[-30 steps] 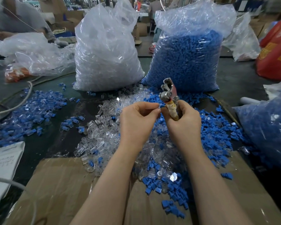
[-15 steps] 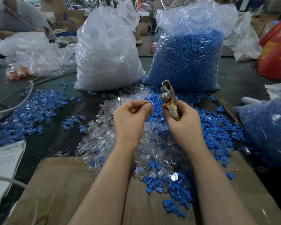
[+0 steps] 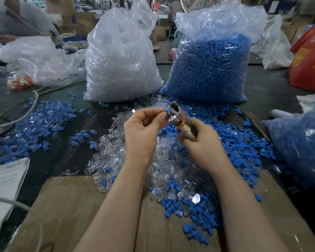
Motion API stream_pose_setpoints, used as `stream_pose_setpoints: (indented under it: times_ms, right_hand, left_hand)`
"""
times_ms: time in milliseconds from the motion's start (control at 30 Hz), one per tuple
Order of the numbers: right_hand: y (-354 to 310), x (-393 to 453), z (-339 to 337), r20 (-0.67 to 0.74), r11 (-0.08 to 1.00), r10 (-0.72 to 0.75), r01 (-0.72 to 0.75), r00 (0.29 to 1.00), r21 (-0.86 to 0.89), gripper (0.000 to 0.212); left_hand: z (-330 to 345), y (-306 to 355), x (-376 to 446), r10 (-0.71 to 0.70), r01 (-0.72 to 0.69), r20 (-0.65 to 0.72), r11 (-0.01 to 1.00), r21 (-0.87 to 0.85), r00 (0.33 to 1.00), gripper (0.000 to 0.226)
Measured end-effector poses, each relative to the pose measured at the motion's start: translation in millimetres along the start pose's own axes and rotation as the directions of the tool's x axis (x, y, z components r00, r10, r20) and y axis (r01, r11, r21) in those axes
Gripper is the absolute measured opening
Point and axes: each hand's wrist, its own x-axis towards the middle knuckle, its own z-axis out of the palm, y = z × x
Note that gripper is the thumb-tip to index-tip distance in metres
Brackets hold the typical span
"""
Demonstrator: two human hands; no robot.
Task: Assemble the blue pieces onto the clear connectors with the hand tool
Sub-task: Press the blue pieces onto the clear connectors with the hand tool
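Both hands have drawn together again since half a second ago, when a gap stood between them; the left fingertips now sit right at the tool's metal head.

Behind everything, on the dark worktop (image 3: 262, 91), stand two big plastic sacks: the bag of clear connectors (image 3: 122, 59) on the left and the bag of blue pieces (image 3: 211, 68) just beside it on the right. Another blue-filled bag (image 3: 302, 142) lies at the right edge. Flattened cardboard (image 3: 62, 211) covers the near side, under the forearms. A loose heap of clear connectors (image 3: 109, 153) and a spread of blue pieces (image 3: 244, 140) lie mixed below the hands, and a pile of joined blue-and-clear parts (image 3: 31, 124) sits well apart to the left.

The left hand (image 3: 142, 135) has its fingers curled, thumb and forefinger pinching a small blue piece (image 3: 166, 111) against the tool. The right hand (image 3: 204, 144) grips the hand tool (image 3: 180, 120) by its wrapped handle, the metal head pointing up and away.
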Motion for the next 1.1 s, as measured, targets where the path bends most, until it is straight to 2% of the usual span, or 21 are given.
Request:
stream_pose_setpoints:
  times_ms: [433,567,933,1033,1100]
  right_hand:
    - [-0.2,-2.3,-1.8,0.038,1.000,0.020,-0.021,0.999,0.012,0.010]
    - [-3.6,-4.3,-3.0,0.024,0.999,0.034,-0.034,0.999,-0.007,0.022]
    - [-3.7,-3.5,-1.4,0.016,0.996,0.020,-0.019,1.000,-0.085,0.013]
    - [-1.4,-3.2,-0.5,-0.012,0.993,0.002,-0.004,1.000,-0.117,0.012]
    - [1.1,-2.7,-0.7,-0.061,0.988,-0.006,-0.004,0.998,-0.154,0.013]
  left_hand:
    - [-0.6,2.4,-1.5,0.019,-0.021,0.066,1.000,0.021,0.998,0.011]
    - [-0.4,1.5,-1.8,0.016,-0.017,0.069,1.000,0.021,0.997,0.011]
    - [-0.2,0.9,-0.7,-0.017,0.017,0.066,1.000,0.010,0.998,0.010]
    - [-1.7,2.3,1.4,-0.075,0.075,0.025,0.997,-0.003,0.997,0.010]
    - [-9.7,4.3,5.8,-0.144,0.140,-0.081,0.989,-0.052,0.986,0.010]
